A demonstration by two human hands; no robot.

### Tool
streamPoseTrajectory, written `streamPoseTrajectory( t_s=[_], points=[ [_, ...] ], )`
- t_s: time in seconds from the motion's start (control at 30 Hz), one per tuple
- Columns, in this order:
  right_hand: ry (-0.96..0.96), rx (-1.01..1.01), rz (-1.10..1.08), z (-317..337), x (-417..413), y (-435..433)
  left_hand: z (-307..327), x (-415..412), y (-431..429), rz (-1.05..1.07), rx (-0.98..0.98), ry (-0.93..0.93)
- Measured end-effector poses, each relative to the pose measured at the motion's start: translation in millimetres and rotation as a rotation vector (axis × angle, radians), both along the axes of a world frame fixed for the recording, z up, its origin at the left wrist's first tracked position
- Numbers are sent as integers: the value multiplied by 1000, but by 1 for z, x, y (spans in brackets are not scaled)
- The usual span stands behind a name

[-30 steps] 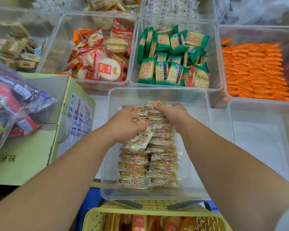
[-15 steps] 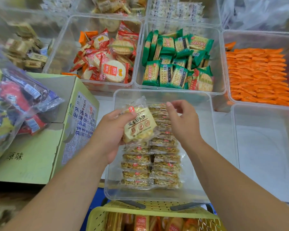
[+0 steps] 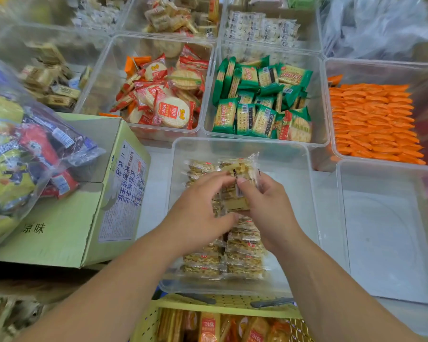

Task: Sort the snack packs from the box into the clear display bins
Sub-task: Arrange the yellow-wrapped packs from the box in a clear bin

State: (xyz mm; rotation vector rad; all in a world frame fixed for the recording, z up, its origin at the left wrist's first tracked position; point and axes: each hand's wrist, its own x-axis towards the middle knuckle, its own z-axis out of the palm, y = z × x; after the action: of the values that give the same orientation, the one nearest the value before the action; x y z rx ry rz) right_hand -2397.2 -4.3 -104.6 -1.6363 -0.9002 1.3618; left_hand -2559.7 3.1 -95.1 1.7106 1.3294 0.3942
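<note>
A clear bin in front of me holds two rows of beige cracker packs in clear wrappers. Above those rows both hands hold one such pack, tilted with its back side up. My left hand grips its left and lower edge. My right hand pinches its right side with thumb and fingers. The hands hide the middle of the rows.
A green carton with a bag of mixed snacks stands at left. Behind are bins of red rice-cracker packs, green cracker packs and orange packs. An empty clear bin sits at right; a yellow basket is below.
My left hand lifted one pack out of the rows, turned it over and brought it to the centre. My right hand closed in and took hold of its right side.
</note>
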Motion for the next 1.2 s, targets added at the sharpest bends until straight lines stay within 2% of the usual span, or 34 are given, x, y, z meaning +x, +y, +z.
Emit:
streamPoseTrajectory(
  t_s=[0.13,0.23,0.33,0.43,0.6,0.7,0.9,1.03,1.2],
  points=[
    [-169,94,-2,-7,14,15,-14,-7,44,33,171,352],
    [-281,153,30,-4,18,29,-26,-2,78,-129,196,623],
    [-257,168,65,-2,18,45,-36,5,95,-309,203,837],
    [-231,217,148,-4,13,58,-44,10,100,-385,178,960],
    [-217,247,266,-20,1,80,-48,8,100,-405,153,983],
    [-306,262,356,-31,-5,87,-47,5,93,-395,176,969],
    [-779,317,570,-42,-23,99,-44,3,77,-373,231,922],
    [-1131,271,685,-39,-37,107,-40,0,71,-371,187,883],
    [-1344,220,782,-37,-43,105,-27,-2,58,-297,279,858]
  ],
)
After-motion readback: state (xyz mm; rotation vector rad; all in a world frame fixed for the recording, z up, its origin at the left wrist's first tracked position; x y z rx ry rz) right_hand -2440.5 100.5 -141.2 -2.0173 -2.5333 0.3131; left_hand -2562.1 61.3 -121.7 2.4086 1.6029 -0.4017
